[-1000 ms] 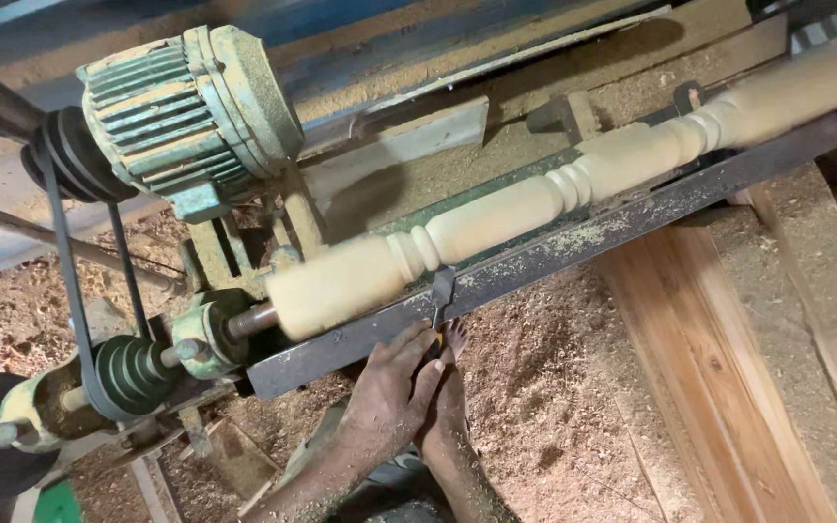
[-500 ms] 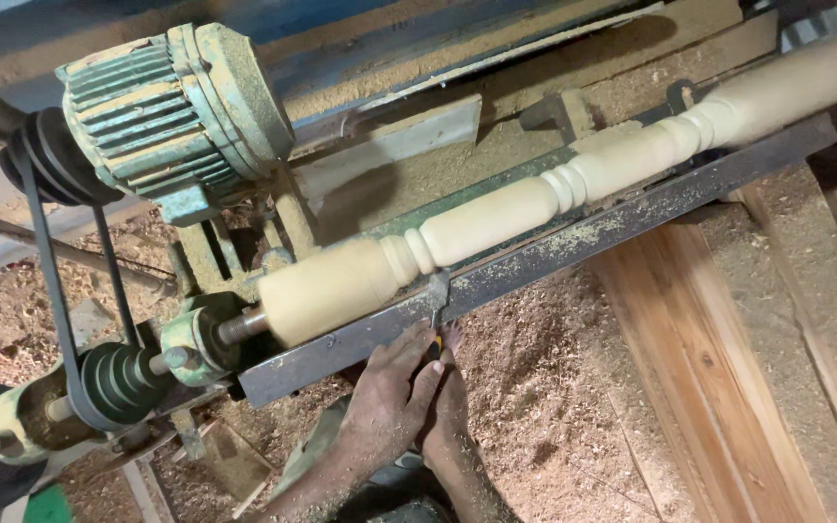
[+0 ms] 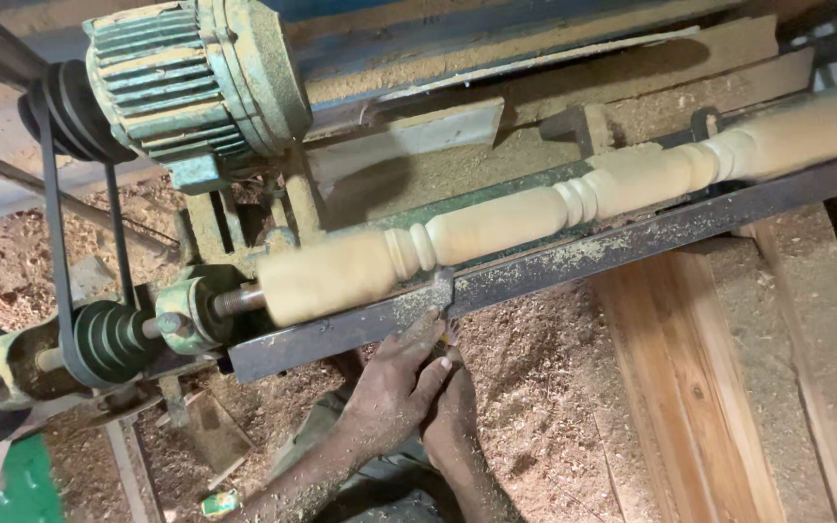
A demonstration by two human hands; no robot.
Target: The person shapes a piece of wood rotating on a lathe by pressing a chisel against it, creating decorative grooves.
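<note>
Two hands, flat chisel, beaded pale spindle

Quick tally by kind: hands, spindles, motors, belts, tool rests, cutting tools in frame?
Hands: 2 (left hand, right hand, both at the cutting tool)
Wooden spindle: 1
Green motor: 1
Drive belt: 1
Steel tool rest bar: 1
Cutting tool: 1
Total: 7

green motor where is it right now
In the head view the green motor sits at the upper left, above and behind the left end of the pale turned spindle, with a black belt running down to the pulley below it.
</note>
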